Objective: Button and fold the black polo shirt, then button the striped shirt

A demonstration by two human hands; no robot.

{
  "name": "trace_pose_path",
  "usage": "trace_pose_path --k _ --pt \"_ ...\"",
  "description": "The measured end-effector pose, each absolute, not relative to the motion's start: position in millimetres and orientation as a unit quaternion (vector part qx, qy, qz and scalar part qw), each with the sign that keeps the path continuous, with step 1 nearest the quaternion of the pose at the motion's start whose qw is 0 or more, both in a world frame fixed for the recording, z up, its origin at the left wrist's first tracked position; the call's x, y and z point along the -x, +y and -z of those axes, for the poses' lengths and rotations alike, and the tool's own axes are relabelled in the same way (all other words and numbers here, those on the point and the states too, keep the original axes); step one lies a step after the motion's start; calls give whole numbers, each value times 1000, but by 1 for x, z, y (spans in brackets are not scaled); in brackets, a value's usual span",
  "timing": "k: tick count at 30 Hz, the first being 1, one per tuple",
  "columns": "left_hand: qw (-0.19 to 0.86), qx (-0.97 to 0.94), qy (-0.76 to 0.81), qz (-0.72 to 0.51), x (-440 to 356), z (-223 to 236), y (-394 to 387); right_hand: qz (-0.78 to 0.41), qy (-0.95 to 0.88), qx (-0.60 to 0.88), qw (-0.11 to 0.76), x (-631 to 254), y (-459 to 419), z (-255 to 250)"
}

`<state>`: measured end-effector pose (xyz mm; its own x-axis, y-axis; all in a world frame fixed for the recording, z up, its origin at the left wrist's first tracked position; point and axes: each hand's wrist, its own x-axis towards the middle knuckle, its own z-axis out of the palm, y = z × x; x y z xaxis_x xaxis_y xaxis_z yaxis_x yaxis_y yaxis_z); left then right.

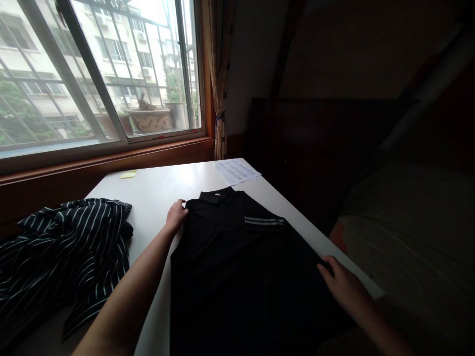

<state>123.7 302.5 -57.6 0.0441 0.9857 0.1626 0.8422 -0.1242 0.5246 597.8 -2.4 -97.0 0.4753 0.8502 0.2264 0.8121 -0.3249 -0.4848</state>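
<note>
A black polo shirt (237,257) lies flat on the white table (156,193), collar toward the window, one sleeve with white stripes folded across its chest. My left hand (176,215) pinches the shirt's left shoulder edge, fingers curled closed on the cloth. At the shirt's right edge, close to the table's rim, my right hand (343,287) rests with fingers bent onto the fabric; whether it grips is unclear.
A dark shirt with white stripes (70,252) lies crumpled at the table's left. A printed sheet of paper (237,171) and a yellow sticky note (128,174) sit near the window side. A bed (408,237) stands to the right.
</note>
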Motion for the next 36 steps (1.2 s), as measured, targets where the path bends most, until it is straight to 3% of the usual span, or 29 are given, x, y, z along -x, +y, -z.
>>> trace_pose_path --k 10,20,25,29,36 --pt "117 -683 669 -269 -55 54 281 -21 -587 776 231 -587 60 91" --pt "72 -684 695 -210 13 40 231 -65 -672 710 199 -561 178 71" --pt "-36 -723 685 -87 11 28 212 -59 -688 693 208 -549 206 70" --pt "-115 -782 605 -100 -9 16 221 -35 -679 701 215 -552 193 76" --pt "12 -838 524 -150 -53 29 269 -41 -608 774 172 -603 131 82"
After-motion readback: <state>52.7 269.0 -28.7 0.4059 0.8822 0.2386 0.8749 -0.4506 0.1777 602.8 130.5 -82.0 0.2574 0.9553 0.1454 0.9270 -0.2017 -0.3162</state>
